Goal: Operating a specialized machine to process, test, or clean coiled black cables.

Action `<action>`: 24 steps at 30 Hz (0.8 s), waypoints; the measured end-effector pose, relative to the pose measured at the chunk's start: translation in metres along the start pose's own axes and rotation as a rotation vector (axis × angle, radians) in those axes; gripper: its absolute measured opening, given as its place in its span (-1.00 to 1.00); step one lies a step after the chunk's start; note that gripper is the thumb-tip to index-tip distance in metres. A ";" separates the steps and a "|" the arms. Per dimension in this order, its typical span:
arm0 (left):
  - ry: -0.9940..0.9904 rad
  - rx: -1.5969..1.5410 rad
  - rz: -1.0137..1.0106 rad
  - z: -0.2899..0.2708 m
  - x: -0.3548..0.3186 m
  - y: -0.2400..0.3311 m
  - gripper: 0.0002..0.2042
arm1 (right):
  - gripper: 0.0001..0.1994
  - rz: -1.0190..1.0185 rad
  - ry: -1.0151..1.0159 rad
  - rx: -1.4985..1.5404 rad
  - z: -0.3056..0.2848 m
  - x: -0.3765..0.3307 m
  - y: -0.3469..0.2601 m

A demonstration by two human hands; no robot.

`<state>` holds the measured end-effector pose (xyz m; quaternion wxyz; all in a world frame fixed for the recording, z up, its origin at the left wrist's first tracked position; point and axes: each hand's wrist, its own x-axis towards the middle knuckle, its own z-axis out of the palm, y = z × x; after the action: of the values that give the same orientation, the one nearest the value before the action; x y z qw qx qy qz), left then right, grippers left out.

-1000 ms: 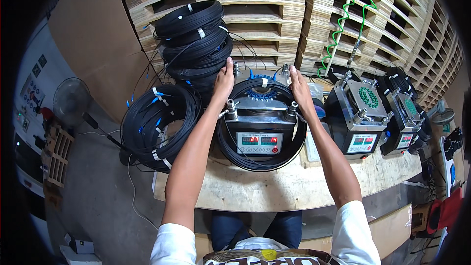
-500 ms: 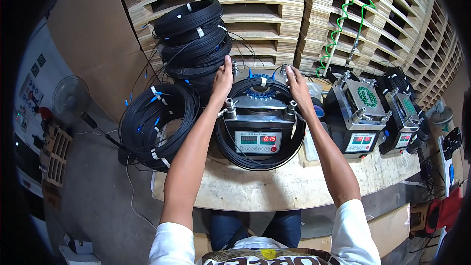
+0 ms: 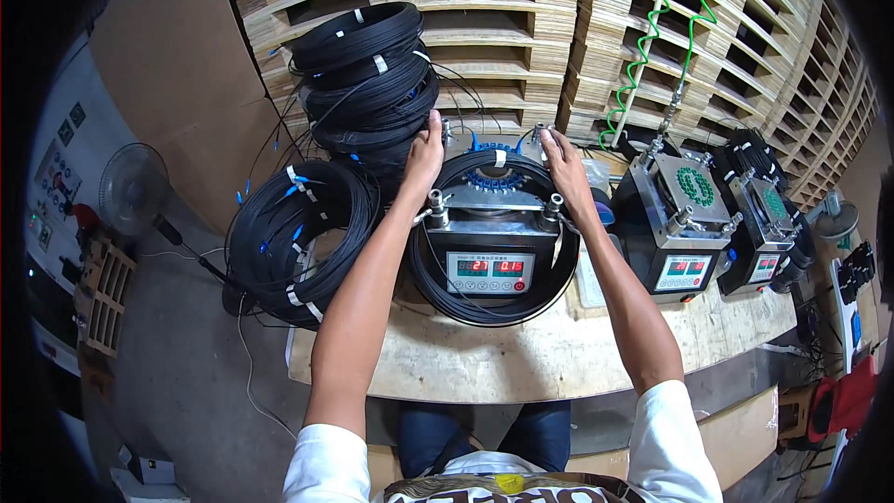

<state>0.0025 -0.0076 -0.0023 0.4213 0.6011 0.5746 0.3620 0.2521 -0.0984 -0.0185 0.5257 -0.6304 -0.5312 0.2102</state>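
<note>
In front of me stands a black bench machine (image 3: pixel 494 244) with a steel top and a lit digital panel (image 3: pixel 491 272). A ring of blue connectors (image 3: pixel 494 179) sits in its top plate. A coil of black cable (image 3: pixel 494 314) loops round the machine, tied with white tape at the back. My left hand (image 3: pixel 425 155) is closed at the far left corner post (image 3: pixel 445 128); its fingers are partly hidden. At the far right corner post (image 3: pixel 541 133), my right hand (image 3: pixel 564 168) is closed with the thumb along it. Near the front corners are metal clamps (image 3: pixel 436 205).
Cable coils (image 3: pixel 368 84) are stacked at the back left, with another coil pile (image 3: pixel 298 233) nearer. Two similar machines (image 3: pixel 684 214) with green connectors stand at the right. Wooden pallets (image 3: pixel 475 19) rise behind the plywood table (image 3: pixel 447 363). Green spiral hoses (image 3: pixel 643 47) hang down.
The left readout on the machine's panel, dim before, now shows bright digits. Both hands stay at the far corners, with the right fingers shifted slightly.
</note>
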 end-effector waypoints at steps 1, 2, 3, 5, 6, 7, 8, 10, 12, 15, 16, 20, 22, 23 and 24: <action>0.000 -0.001 -0.001 0.000 0.001 -0.001 -0.04 | -0.25 -0.019 0.003 0.015 0.000 0.000 0.000; -0.004 0.009 0.016 -0.001 0.001 -0.002 -0.05 | -0.25 -0.019 0.003 0.013 0.000 -0.001 0.000; -0.002 0.021 0.031 -0.003 0.003 -0.005 -0.06 | -0.25 -0.001 -0.010 0.023 0.001 -0.002 -0.002; 0.030 -0.002 0.056 -0.005 0.006 -0.010 -0.06 | -0.25 0.017 -0.027 0.035 0.005 -0.004 -0.007; 0.053 -0.030 0.087 -0.003 0.008 -0.012 -0.07 | -0.24 0.004 -0.014 0.031 0.005 -0.003 -0.006; 0.054 -0.033 0.088 -0.001 0.009 -0.014 -0.07 | -0.24 -0.010 -0.002 0.029 0.005 -0.002 -0.005; 0.116 -0.028 0.103 0.001 0.011 -0.015 -0.07 | -0.24 -0.012 -0.004 0.028 0.006 -0.001 -0.004; 0.167 -0.025 0.119 0.005 0.006 -0.008 -0.08 | -0.24 0.018 0.001 0.051 0.004 0.000 -0.001; 0.048 -0.027 0.025 0.002 0.002 -0.004 -0.05 | -0.24 0.027 0.008 0.022 0.001 0.000 -0.001; 0.021 -0.022 0.047 -0.001 -0.002 -0.001 -0.03 | -0.25 0.042 0.003 0.003 0.001 -0.002 -0.006; 0.021 -0.022 0.048 -0.001 -0.002 -0.001 -0.03 | -0.25 0.051 -0.007 0.011 0.000 -0.002 -0.007; 0.016 0.007 0.026 -0.003 -0.002 -0.002 -0.04 | -0.25 0.071 -0.048 0.050 0.002 -0.002 -0.006; 0.007 0.006 0.017 0.000 -0.002 0.000 -0.05 | -0.25 -0.050 0.005 0.058 0.001 -0.001 0.000; 0.009 -0.005 0.035 0.002 -0.002 0.001 -0.06 | -0.25 -0.051 0.007 0.055 -0.001 0.000 0.003; 0.017 -0.013 0.048 0.000 -0.001 -0.001 -0.07 | -0.26 -0.047 0.018 0.033 0.002 -0.001 0.000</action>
<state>0.0022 -0.0091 -0.0030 0.4113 0.6089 0.5611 0.3811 0.2506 -0.0988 -0.0199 0.5456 -0.6106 -0.5377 0.2009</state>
